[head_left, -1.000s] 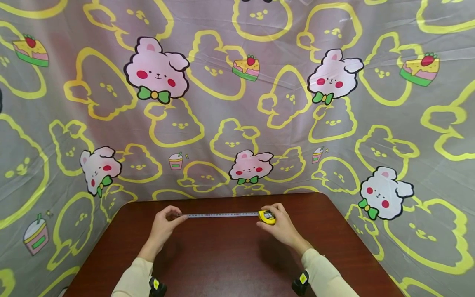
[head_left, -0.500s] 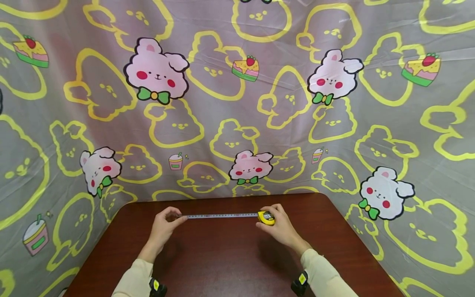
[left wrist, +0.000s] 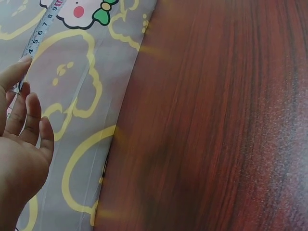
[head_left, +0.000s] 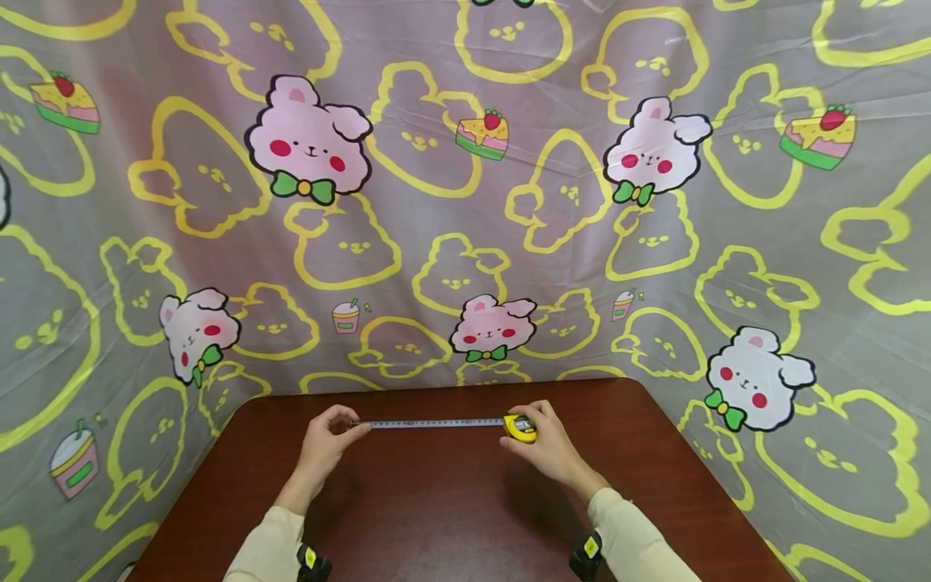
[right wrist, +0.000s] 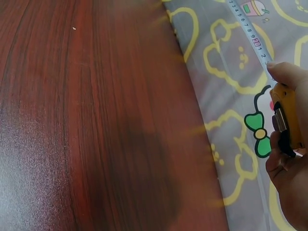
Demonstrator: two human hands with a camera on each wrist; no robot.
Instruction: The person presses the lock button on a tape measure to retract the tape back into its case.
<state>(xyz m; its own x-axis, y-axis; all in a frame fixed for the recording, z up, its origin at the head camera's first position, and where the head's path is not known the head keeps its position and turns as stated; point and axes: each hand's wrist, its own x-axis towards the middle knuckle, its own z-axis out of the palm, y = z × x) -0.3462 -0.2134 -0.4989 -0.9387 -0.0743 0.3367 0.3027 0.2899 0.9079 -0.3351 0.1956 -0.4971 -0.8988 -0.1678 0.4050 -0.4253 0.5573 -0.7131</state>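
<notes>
At lower centre, left hand [head_left: 323,444] pinches the likely springy tape [head_left: 436,423] by its end, right hand [head_left: 551,453] grips the sturdy-looking case [head_left: 520,433].

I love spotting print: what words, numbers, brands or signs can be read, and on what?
"4 5 6 7 8 9" on the tape strip, left wrist view; the reddish number is unclear.
"3 4 5 6 7 8 9 20 1 2" on the same strip, right wrist view.
Tape case: any print too small.
Yellow tags: too small.
Backdrop: no readable words.
</notes>
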